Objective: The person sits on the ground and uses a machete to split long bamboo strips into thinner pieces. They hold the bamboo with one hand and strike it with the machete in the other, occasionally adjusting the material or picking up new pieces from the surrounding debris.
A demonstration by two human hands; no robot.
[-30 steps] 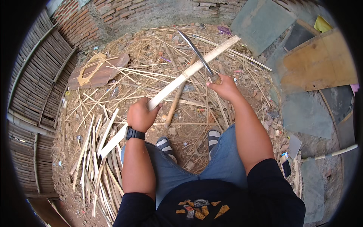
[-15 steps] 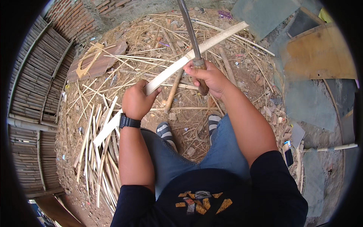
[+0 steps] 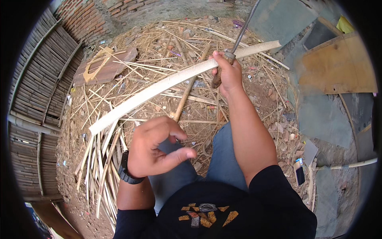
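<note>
My right hand (image 3: 231, 77) is closed round the wooden handle of a machete (image 3: 217, 81), whose dark, narrow blade points up and away. The same hand also grips a long, pale split bamboo strip (image 3: 159, 87), its thumb lying over the strip. Bowing slightly, the strip slants from the far right down to the near left, above the littered ground. My left hand (image 3: 159, 145), with a black watch on the wrist, hovers above my lap. Its fingers are curved and apart from the thumb, with nothing between them.
Several split bamboo strips (image 3: 104, 171) are heaped at my left. A round stick (image 3: 184, 99) lies on the debris ahead. A bamboo-slat wall (image 3: 30, 99) stands left, a brick wall (image 3: 85, 20) behind. Flat sheets (image 3: 338, 63) and a phone (image 3: 299, 173) are at the right.
My left hand has let go of the strip and drawn back toward my body. My right hand has shifted right, taking hold of the strip alongside the machete, which now tilts rightward.
</note>
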